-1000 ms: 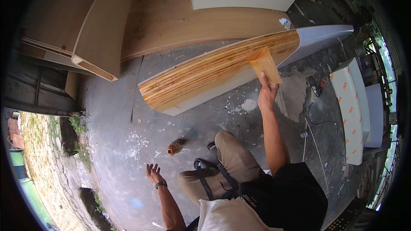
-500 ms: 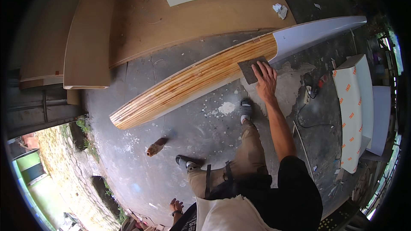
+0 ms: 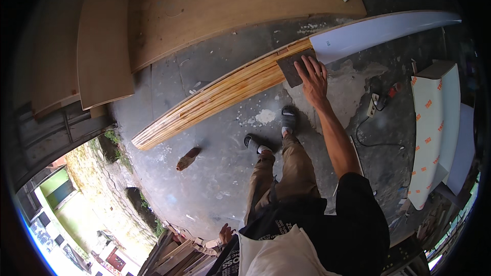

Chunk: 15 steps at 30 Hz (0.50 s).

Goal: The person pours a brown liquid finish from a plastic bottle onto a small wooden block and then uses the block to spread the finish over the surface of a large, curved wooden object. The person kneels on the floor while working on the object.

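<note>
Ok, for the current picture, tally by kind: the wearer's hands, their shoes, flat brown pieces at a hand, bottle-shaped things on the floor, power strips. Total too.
Hands: 2 (left hand, right hand)
Shoes: 2 (left shoe, right shoe)
Flat brown piece: 1, under the right fingers
Bottle-shaped thing: 1
Power strip: 1
Total: 7

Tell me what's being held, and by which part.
The right hand holds a flat dark panel by its right edge, fingers spread over the top face; the left hand looks empty.
</note>
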### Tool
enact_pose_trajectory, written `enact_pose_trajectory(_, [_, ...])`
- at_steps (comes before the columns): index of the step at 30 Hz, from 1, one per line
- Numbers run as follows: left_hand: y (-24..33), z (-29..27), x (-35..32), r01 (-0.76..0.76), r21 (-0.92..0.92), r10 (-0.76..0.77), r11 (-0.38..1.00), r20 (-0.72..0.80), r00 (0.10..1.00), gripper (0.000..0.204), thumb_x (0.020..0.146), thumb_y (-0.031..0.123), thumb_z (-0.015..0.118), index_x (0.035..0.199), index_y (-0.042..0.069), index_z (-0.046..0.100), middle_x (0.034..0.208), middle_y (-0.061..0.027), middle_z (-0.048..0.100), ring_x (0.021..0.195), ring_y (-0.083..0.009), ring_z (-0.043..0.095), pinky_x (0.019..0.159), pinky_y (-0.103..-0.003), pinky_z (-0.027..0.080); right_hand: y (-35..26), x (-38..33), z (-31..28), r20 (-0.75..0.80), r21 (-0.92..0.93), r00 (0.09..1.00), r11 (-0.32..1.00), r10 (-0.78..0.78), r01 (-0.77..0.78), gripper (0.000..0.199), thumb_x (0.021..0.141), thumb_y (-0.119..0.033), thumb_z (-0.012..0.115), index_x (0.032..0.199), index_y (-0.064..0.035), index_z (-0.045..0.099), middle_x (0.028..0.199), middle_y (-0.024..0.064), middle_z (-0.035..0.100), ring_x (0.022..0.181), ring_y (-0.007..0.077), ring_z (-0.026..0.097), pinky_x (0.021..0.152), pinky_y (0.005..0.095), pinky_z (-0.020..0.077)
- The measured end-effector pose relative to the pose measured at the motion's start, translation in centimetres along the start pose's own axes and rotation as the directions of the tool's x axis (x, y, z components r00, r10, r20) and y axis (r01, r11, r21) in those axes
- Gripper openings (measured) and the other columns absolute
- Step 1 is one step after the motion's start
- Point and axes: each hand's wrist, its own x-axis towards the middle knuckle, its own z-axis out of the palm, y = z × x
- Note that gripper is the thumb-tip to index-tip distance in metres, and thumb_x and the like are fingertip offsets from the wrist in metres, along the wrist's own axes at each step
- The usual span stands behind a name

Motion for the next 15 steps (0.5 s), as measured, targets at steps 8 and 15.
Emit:
enact_pose_trajectory(8, [3.7,2.7,-1.8,0.036,-0.101,-0.037,0.994,-0.013,0.999,0.071,0.095,0.035,0.064,0.148,-0.007,0.045,0.120,-0.0200,0.061,0.104,-0.0387,0.071,0.085,-0.048,0.060,1.5,1.8,0.8,-0.014,0.000,1.000,1.000,-0.002,0.002,0.065,0.082,0.000,0.066,0.144,-0.0183,0.058,0.154,0.0112,0.049,0.142,0.0300,0.044,0.116,0.0506,0.0343])
enact_pose_trajectory(15, [2.9,0.2,-0.4,-0.228,0.143,0.195,0.963,0.209,0.958,0.072,0.097,0.038,0.064,0.152,-0.002,0.043,0.131,-0.0224,0.059,0.110,-0.0413,0.069,0.086,-0.050,0.060,1.8,1.4,1.9,-0.024,0.061,1.000,0.998,-0.004,0.006,0.072,0.080,0.006,0.065,0.147,-0.0188,0.055,0.157,0.0109,0.046,0.145,0.0315,0.042,0.117,0.0516,0.0337])
